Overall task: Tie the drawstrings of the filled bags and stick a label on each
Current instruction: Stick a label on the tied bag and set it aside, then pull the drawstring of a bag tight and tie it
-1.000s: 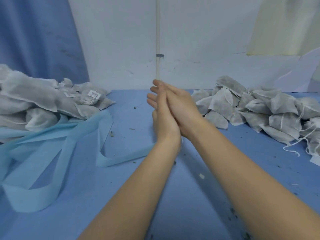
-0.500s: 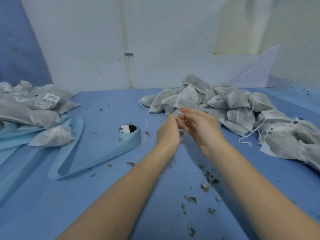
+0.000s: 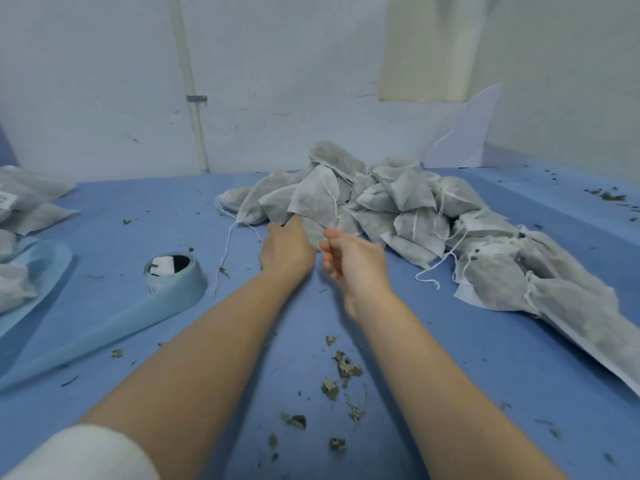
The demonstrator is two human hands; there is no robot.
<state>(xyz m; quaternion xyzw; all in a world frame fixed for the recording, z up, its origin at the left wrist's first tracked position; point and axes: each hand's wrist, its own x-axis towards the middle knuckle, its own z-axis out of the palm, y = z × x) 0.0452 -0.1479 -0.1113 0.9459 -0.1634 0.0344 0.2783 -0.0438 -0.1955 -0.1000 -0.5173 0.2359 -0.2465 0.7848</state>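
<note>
- Blue worktop (image 3: 433,341) carries a heap of untied bags (image 3: 381,206), touching both hands.
- Left hand (image 3: 285,249) rests against the heap's front bag; whether it grips is hidden.
- Right hand (image 3: 353,261) curls loosely, apparently pinching nothing.
- Loose drawstrings (image 3: 225,244) tangle; pulling one may drag neighbours or spill more crumbs (image 3: 343,368).

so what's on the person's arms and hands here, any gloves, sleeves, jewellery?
No gloves: the left hand and right hand are bare, with both forearms uncovered. No rings, watch or bands show. The only clothing visible is a white sleeve on the left upper arm, at the bottom left corner. The right arm shows no sleeve in frame.
</note>
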